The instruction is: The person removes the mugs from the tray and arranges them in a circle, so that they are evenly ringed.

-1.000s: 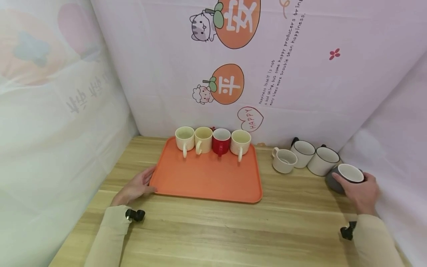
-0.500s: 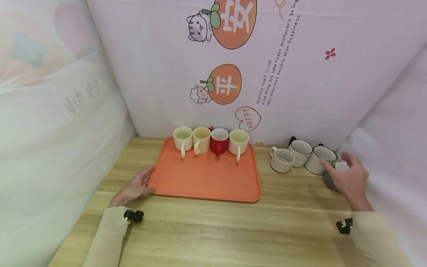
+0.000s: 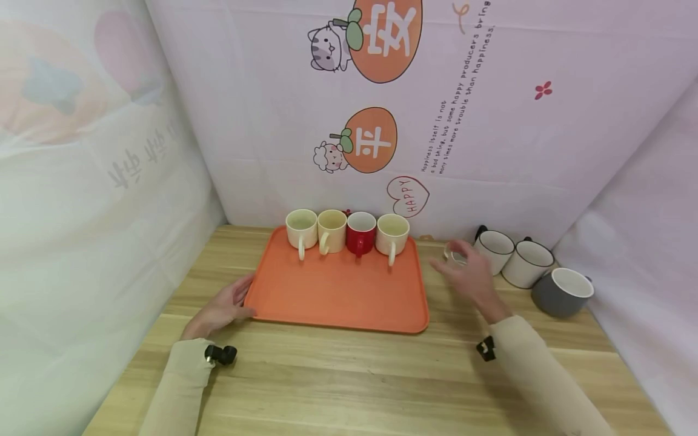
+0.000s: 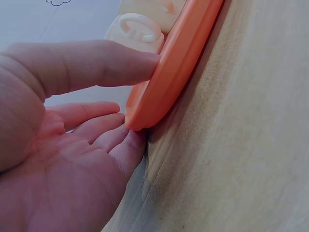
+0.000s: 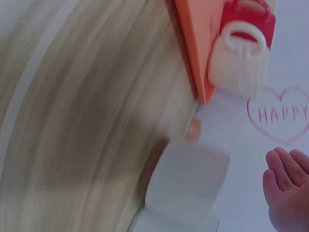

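We see L hand (image 3: pixel 222 306), straight fingers touching orange tray (image 3: pixel 338 297) at near-left corner; R hand (image 3: pixel 471 277) wide over small white cup (image 5: pixel 186 179) nr desk (image 3: pixel 354 381) far edge, contact unclear.

The hand (image 5: pixel 289 191) is at the bottom right, its fingers (image 5: pixel 276 166) close together, below a heart (image 5: pixel 282 116) that says HAPPY, with two pale cups (image 5: pixel 188 179) low in the middle, and a cream cup (image 5: pixel 236 75) and a red cup (image 5: pixel 268 26) up top on a tray (image 5: pixel 194 48) on the wood table (image 5: pixel 87 116).
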Action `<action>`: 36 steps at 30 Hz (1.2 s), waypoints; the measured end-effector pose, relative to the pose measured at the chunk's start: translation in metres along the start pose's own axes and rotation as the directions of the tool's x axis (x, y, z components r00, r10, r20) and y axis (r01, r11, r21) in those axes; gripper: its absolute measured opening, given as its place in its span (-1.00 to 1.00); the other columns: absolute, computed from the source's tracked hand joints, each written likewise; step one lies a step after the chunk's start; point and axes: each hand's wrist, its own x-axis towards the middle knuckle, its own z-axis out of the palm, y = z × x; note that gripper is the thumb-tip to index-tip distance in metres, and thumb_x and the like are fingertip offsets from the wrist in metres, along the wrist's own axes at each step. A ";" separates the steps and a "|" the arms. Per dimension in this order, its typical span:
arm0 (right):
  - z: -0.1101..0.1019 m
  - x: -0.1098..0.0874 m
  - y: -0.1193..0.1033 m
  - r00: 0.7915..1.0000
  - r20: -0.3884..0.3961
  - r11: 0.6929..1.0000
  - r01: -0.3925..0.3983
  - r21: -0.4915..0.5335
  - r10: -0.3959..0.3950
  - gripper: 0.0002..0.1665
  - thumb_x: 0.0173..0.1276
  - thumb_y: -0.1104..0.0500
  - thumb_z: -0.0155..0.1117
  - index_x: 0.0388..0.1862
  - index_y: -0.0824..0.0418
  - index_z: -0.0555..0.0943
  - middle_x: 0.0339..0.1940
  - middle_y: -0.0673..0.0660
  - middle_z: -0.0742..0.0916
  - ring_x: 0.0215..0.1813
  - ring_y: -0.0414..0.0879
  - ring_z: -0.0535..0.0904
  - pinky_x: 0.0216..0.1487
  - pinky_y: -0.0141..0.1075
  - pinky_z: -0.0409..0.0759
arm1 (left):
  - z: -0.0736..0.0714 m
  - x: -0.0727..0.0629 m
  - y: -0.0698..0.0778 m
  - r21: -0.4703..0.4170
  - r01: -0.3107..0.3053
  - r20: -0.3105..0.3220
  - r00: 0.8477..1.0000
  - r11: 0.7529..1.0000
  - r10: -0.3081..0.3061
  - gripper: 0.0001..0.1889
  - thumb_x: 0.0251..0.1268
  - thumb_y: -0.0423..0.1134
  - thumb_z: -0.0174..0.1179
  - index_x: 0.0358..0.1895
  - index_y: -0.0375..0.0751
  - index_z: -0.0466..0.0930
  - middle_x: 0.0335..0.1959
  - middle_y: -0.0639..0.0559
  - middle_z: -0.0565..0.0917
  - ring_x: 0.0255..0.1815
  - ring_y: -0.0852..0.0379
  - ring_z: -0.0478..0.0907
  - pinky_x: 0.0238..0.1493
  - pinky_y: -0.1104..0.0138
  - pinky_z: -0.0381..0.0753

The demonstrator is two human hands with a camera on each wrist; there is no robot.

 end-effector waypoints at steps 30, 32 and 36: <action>0.131 0.043 -0.049 0.909 0.116 0.843 -0.416 0.341 0.401 -0.25 0.64 -0.29 0.08 -0.10 0.41 0.76 -0.43 0.13 0.73 -0.29 -0.10 0.52 -0.19 -0.34 0.45 | -0.002 0.002 0.001 -0.005 0.005 -0.008 1.000 1.000 -0.005 0.07 0.31 -0.52 0.34 0.72 -0.39 -0.22 0.77 -0.32 -0.20 0.77 -0.38 -0.26 0.69 -0.15 -0.10; 0.134 0.043 -0.050 0.905 0.106 0.834 -0.422 0.356 0.413 -0.28 0.65 -0.25 0.07 -0.12 0.42 0.74 -0.59 -0.05 0.62 -0.37 -0.16 0.48 -0.24 -0.35 0.44 | -0.001 0.002 0.001 -0.009 0.009 -0.009 1.000 1.000 -0.009 0.07 0.30 -0.53 0.33 0.72 -0.39 -0.22 0.78 -0.31 -0.21 0.77 -0.38 -0.26 0.70 -0.15 -0.11; 0.138 0.043 -0.052 0.879 0.089 0.786 -0.461 0.412 0.469 -0.39 0.66 -0.14 0.08 -0.12 0.41 0.74 -0.59 -0.10 0.57 -0.41 -0.16 0.46 -0.32 -0.36 0.43 | -0.001 0.001 0.000 -0.011 0.011 -0.006 1.000 1.000 -0.011 0.07 0.30 -0.53 0.34 0.73 -0.39 -0.23 0.78 -0.31 -0.20 0.77 -0.37 -0.26 0.69 -0.13 -0.09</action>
